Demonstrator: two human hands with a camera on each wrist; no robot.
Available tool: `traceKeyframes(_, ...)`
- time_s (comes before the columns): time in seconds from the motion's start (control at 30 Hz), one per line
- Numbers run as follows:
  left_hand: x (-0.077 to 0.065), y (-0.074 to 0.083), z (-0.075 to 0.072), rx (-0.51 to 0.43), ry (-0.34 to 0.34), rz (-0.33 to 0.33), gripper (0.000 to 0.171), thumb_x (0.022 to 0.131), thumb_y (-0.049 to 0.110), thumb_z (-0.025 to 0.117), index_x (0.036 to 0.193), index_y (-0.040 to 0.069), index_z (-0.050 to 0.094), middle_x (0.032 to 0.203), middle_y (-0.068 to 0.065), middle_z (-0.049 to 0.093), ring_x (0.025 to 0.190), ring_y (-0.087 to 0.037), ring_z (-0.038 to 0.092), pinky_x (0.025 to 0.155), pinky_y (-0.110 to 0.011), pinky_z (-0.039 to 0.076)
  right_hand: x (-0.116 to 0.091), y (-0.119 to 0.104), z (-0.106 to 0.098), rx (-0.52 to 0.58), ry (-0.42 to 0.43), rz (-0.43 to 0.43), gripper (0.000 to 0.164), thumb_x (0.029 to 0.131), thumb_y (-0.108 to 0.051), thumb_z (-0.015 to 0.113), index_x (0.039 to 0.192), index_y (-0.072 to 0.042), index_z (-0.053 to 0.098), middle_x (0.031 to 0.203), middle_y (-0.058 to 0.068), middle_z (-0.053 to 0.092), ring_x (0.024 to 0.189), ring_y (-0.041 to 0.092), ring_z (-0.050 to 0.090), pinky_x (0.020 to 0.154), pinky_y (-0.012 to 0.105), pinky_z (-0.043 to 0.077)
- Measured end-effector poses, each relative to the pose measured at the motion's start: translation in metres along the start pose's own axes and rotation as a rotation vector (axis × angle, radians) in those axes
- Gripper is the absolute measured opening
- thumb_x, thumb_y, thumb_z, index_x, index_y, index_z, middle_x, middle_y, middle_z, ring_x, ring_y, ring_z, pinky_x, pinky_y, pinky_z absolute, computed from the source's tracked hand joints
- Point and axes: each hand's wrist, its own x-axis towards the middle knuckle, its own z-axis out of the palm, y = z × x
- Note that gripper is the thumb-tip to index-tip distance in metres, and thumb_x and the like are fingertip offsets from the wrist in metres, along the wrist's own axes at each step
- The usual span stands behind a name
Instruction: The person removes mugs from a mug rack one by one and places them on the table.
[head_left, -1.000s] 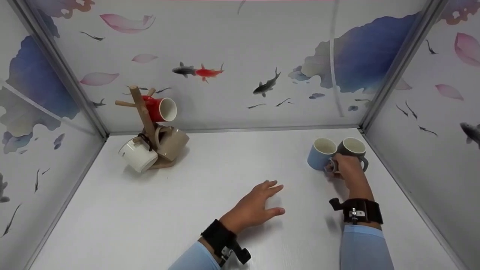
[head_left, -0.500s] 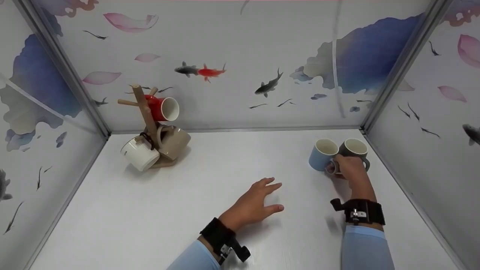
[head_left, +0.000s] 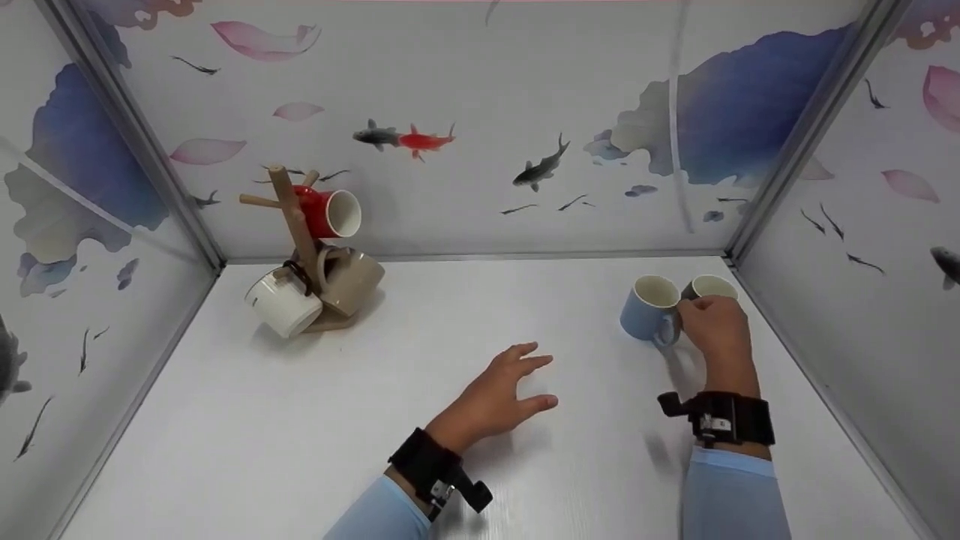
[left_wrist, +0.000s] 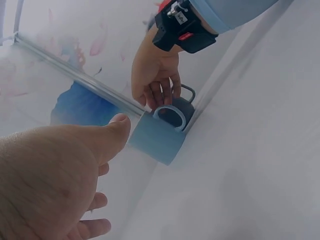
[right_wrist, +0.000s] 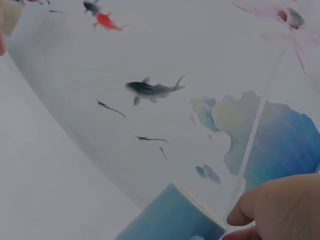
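Three mugs (head_left: pixel 352 281) already hang on the upper-left rack (head_left: pixel 294 217); at right, the blue mug (head_left: pixel 643 315) and dark mug (head_left: pixel 714 285) stand off it, by a person's right hand (head_left: pixel 716 328), grip unclear. The left hand (head_left: pixel 484 395) spreads, empty.

At 9 o'clock in the head view, a wooden mug tree (head_left: pixel 291 214) stands on the white tabletop (head_left: pixel 450 315). Around its post, a red mug (head_left: pixel 319 214) hangs at 1 o'clock, a beige mug (head_left: pixel 352 281) tilts at 4 and a white mug (head_left: pixel 281 307) with a dark handle tilts at 7. The back wall (head_left: pixel 480 210) carries a printed red fish (head_left: pixel 424 141) near 11 o'clock and a blue leaf (head_left: pixel 742 112) at 2.
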Motion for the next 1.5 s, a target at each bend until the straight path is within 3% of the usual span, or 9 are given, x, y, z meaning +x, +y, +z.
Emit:
traceKeyframes(0.13,0.001,-0.002,-0.009,-0.01,0.029,-0.007,0.069,0.109,0.052,0.076,0.17,0.028,0.054,0.186,0.0,0.035,0.173,-0.028,0.036,0.135,-0.055,0.043,-0.009,-0.017,0.0,0.071,0.052,-0.019,0.055,0.115,-0.045,0.05,0.142,-0.002,0.074,0.136,0.02,0.074,0.118,0.029,0.067,0.087,0.033,0.055)
traceKeyframes(0.27,0.0,-0.003,-0.017,-0.02,0.053,-0.007,0.069,0.109,0.051,0.075,0.17,0.026,0.054,0.186,-0.002,0.033,0.173,-0.03,0.035,0.134,-0.056,0.043,-0.02,-0.038,0.005,0.21,0.088,-0.078,0.053,0.116,-0.049,0.053,0.142,-0.008,0.074,0.143,0.015,0.073,0.124,0.025,0.068,0.096,0.029,0.055)
traceKeyframes(0.47,0.0,-0.007,-0.032,-0.047,0.096,0.005,0.07,0.112,0.052,0.071,0.172,0.023,0.051,0.187,-0.003,0.031,0.174,-0.032,0.033,0.136,-0.058,0.04,-0.038,-0.066,0.023,0.393,0.041,-0.229,0.054,0.119,-0.049,0.057,0.153,-0.01,0.07,0.155,0.011,0.072,0.145,0.023,0.066,0.114,0.03,0.057)
traceKeyframes(0.6,0.0,-0.01,-0.043,-0.077,0.151,0.037,0.07,0.118,0.059,0.054,0.174,0.019,0.046,0.186,-0.008,0.034,0.174,-0.034,0.031,0.139,-0.059,0.033,-0.044,-0.075,0.035,0.384,0.013,-0.336,0.055,0.12,-0.048,0.056,0.158,-0.01,0.067,0.161,0.01,0.069,0.15,0.026,0.065,0.116,0.031,0.058)
traceKeyframes(0.7,0.0,-0.011,-0.051,-0.098,0.194,0.039,0.074,0.118,0.065,0.044,0.175,0.017,0.044,0.185,-0.009,0.035,0.174,-0.034,0.031,0.141,-0.059,0.03,-0.049,-0.081,0.042,0.382,-0.022,-0.407,0.055,0.12,-0.045,0.055,0.16,-0.008,0.065,0.164,0.012,0.066,0.154,0.029,0.062,0.124,0.04,0.055)
traceKeyframes(0.87,-0.001,-0.014,-0.064,-0.115,0.257,0.01,0.077,0.117,0.068,0.044,0.175,0.017,0.045,0.185,-0.008,0.036,0.174,-0.033,0.031,0.141,-0.059,0.03,-0.059,-0.092,0.053,0.343,-0.069,-0.511,0.054,0.122,-0.043,0.053,0.162,-0.008,0.062,0.17,0.015,0.06,0.163,0.037,0.053,0.134,0.059,0.042)
traceKeyframes(1.07,-0.002,-0.018,-0.076,-0.125,0.305,-0.016,0.076,0.117,0.066,0.045,0.175,0.017,0.044,0.185,-0.009,0.035,0.175,-0.034,0.03,0.141,-0.061,0.029,-0.067,-0.1,0.071,0.272,-0.155,-0.613,0.055,0.123,-0.039,0.05,0.171,-0.012,0.051,0.184,0.013,0.04,0.174,0.038,0.032,0.141,0.062,0.029)
traceKeyframes(1.23,-0.005,-0.024,-0.087,-0.138,0.349,-0.033,0.076,0.117,0.066,0.045,0.174,0.016,0.046,0.185,-0.01,0.036,0.173,-0.036,0.034,0.14,-0.062,0.031,-0.073,-0.104,0.087,0.15,-0.216,-0.649,0.061,0.123,-0.043,0.049,0.177,-0.016,0.041,0.189,0.009,0.028,0.179,0.036,0.018,0.143,0.065,0.02)
traceKeyframes(1.5,-0.008,-0.033,-0.104,-0.16,0.417,-0.04,0.071,0.118,0.06,0.049,0.171,0.012,0.05,0.182,-0.013,0.04,0.172,-0.038,0.035,0.139,-0.064,0.03,-0.078,-0.108,0.102,0.064,-0.285,-0.656,0.065,0.121,-0.049,0.051,0.179,-0.024,0.036,0.19,0.002,0.024,0.18,0.032,0.013,0.142,0.069,0.018)
